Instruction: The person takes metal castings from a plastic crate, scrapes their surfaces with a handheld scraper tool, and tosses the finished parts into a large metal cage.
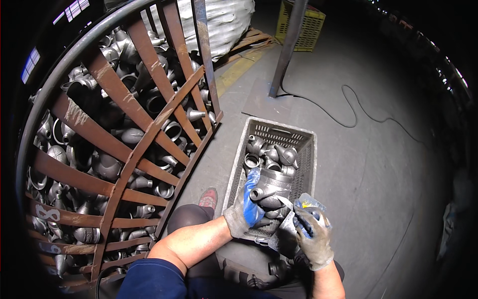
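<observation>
Flr (378, 164) gray | metal post (288, 47) bkgd | blk cable (356, 119) on flr | wndws (31, 66) upper L, bright

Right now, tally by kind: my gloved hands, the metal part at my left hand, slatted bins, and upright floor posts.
Gloved: left hand and right hand, 2
Metal part: 1
Slatted bin: 1
Floor post: 1
Total: 5
</observation>
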`<control>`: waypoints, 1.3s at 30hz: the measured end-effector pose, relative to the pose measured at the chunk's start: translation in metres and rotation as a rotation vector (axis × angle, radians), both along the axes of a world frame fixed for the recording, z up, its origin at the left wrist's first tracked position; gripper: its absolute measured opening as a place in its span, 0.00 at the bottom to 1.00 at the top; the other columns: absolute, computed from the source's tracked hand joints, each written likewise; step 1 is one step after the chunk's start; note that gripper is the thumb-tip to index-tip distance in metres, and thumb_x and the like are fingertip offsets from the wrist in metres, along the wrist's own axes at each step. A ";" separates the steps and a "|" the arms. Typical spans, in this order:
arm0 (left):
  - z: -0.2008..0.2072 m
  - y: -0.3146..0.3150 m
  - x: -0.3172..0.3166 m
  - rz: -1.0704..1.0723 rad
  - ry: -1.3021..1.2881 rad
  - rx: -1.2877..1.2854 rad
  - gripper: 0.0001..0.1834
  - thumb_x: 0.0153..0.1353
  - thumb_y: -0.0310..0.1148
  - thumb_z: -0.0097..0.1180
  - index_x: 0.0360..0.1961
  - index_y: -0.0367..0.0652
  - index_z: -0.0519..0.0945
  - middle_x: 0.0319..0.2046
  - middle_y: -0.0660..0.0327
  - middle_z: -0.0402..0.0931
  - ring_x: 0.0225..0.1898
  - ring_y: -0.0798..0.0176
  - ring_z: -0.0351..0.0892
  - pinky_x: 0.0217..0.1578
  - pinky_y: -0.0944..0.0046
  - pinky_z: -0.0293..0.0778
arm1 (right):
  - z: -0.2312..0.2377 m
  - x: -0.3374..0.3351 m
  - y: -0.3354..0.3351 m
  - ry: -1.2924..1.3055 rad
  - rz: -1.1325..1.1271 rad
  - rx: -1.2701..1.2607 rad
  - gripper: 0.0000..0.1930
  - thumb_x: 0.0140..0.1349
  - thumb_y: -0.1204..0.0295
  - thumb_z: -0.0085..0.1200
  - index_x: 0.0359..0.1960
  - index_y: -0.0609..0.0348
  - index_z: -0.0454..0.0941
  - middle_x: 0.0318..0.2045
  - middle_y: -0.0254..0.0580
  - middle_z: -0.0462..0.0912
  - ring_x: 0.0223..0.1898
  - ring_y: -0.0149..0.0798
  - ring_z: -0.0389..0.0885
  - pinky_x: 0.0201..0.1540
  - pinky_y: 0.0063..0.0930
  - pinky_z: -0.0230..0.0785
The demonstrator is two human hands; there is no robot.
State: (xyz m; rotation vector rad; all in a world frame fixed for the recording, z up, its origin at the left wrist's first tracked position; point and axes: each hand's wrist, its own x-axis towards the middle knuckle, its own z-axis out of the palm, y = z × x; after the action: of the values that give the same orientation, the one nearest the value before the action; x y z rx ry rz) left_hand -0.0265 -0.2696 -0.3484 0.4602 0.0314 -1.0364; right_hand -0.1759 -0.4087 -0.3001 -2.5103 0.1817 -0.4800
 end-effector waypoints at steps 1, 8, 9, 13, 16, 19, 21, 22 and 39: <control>0.001 0.000 0.000 -0.007 -0.018 0.010 0.37 0.67 0.65 0.36 0.63 0.47 0.67 0.54 0.55 0.74 0.49 0.56 0.79 0.44 0.50 0.80 | 0.000 0.000 0.001 0.018 -0.011 0.012 0.20 0.46 0.75 0.64 0.44 0.48 0.82 0.37 0.42 0.81 0.39 0.50 0.81 0.40 0.41 0.76; 0.005 -0.003 0.000 0.053 0.095 0.019 0.34 0.69 0.62 0.35 0.61 0.47 0.69 0.51 0.56 0.75 0.47 0.58 0.79 0.43 0.53 0.81 | 0.003 0.001 0.003 0.040 0.018 0.000 0.19 0.47 0.73 0.64 0.45 0.47 0.82 0.37 0.42 0.80 0.37 0.49 0.81 0.38 0.40 0.75; 0.006 -0.003 0.000 0.059 0.098 0.014 0.33 0.69 0.61 0.35 0.61 0.46 0.69 0.51 0.57 0.75 0.47 0.58 0.79 0.43 0.54 0.81 | 0.003 0.001 0.004 0.035 0.007 -0.004 0.20 0.46 0.74 0.64 0.45 0.46 0.82 0.37 0.41 0.80 0.37 0.48 0.81 0.38 0.40 0.75; 0.011 -0.003 -0.002 0.069 0.063 -0.008 0.32 0.70 0.60 0.35 0.60 0.46 0.69 0.49 0.58 0.76 0.46 0.60 0.80 0.42 0.55 0.81 | 0.003 0.003 0.007 -0.022 0.004 -0.100 0.22 0.44 0.74 0.64 0.45 0.44 0.82 0.38 0.41 0.80 0.38 0.47 0.81 0.38 0.41 0.75; 0.015 -0.003 -0.002 0.055 0.044 0.038 0.31 0.70 0.59 0.35 0.59 0.45 0.70 0.47 0.59 0.76 0.44 0.62 0.80 0.40 0.57 0.82 | 0.005 0.003 0.008 -0.020 0.001 -0.183 0.23 0.45 0.80 0.62 0.47 0.51 0.82 0.39 0.45 0.81 0.39 0.51 0.81 0.41 0.41 0.75; 0.015 -0.002 -0.002 0.072 0.078 0.076 0.31 0.70 0.59 0.35 0.59 0.45 0.70 0.46 0.59 0.76 0.43 0.62 0.80 0.38 0.57 0.82 | 0.004 0.004 0.007 -0.018 -0.009 -0.170 0.23 0.44 0.81 0.62 0.47 0.50 0.82 0.38 0.45 0.81 0.40 0.51 0.81 0.41 0.41 0.75; 0.015 -0.002 -0.001 0.084 0.050 0.030 0.32 0.70 0.60 0.35 0.60 0.45 0.70 0.47 0.59 0.76 0.43 0.63 0.80 0.38 0.58 0.82 | 0.003 0.004 0.007 -0.033 -0.012 -0.151 0.23 0.43 0.78 0.64 0.45 0.48 0.82 0.38 0.43 0.80 0.39 0.49 0.81 0.39 0.41 0.75; 0.014 -0.001 -0.001 0.086 0.050 0.031 0.32 0.70 0.60 0.35 0.60 0.45 0.70 0.47 0.59 0.76 0.43 0.63 0.80 0.38 0.58 0.82 | 0.002 0.004 0.007 -0.047 -0.025 -0.126 0.22 0.42 0.75 0.65 0.44 0.45 0.82 0.38 0.41 0.80 0.38 0.47 0.81 0.38 0.41 0.76; 0.007 -0.003 0.000 0.076 0.053 0.025 0.35 0.69 0.63 0.35 0.62 0.45 0.68 0.51 0.59 0.75 0.47 0.61 0.79 0.41 0.58 0.81 | -0.002 0.006 0.001 -0.039 0.002 -0.166 0.23 0.44 0.74 0.66 0.46 0.45 0.81 0.38 0.42 0.80 0.39 0.47 0.81 0.39 0.41 0.76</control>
State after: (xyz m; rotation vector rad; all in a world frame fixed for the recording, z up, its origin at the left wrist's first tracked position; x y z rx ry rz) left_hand -0.0270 -0.2722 -0.3413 0.4508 0.1079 -0.9739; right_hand -0.1697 -0.4072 -0.3025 -2.6595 0.1293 -0.5642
